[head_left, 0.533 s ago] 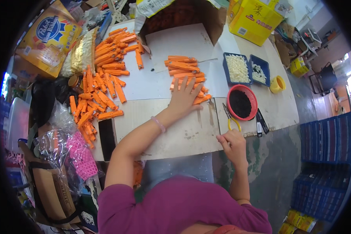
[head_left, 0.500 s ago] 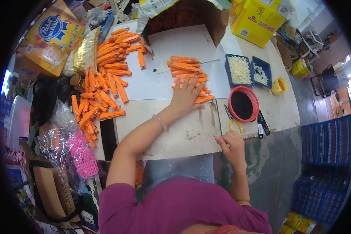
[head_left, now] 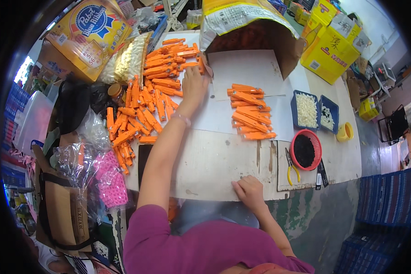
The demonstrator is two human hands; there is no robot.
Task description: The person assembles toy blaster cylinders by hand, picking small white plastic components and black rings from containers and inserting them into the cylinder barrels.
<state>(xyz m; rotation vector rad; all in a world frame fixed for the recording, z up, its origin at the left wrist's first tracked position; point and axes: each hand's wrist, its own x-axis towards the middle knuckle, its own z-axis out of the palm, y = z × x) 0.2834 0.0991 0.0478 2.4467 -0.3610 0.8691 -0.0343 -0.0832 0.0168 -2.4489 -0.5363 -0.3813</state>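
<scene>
My left hand (head_left: pixel 195 89) reaches to the right edge of a large heap of long orange plastic pieces (head_left: pixel 162 68). Its fingertips touch or nearly touch the uppermost pieces there, with the thumb apart from the fingers; they are partly hidden. Several of these pieces show small shiny bits at one end. A smaller stack of the same orange pieces (head_left: pixel 251 112) lies in the middle of the table, on white sheet and bare wood. My right hand (head_left: pixel 250 191) rests closed at the table's front edge, and whatever its curled fingers may hold is hidden.
An open carton (head_left: pixel 287 55) stands behind the stack. To the right are two blue trays (head_left: pixel 306 109) of small pale pieces, a red basket (head_left: pixel 318 148) of black bits, yellow-handled pliers (head_left: pixel 293 173) and a yellow cup (head_left: pixel 345 132). Bagged pink parts (head_left: pixel 110 180) lie at left.
My left hand has left the smaller orange stack and moved left and away to the large heap. My right hand has lowered to the table's front edge. The whole view has shifted.
</scene>
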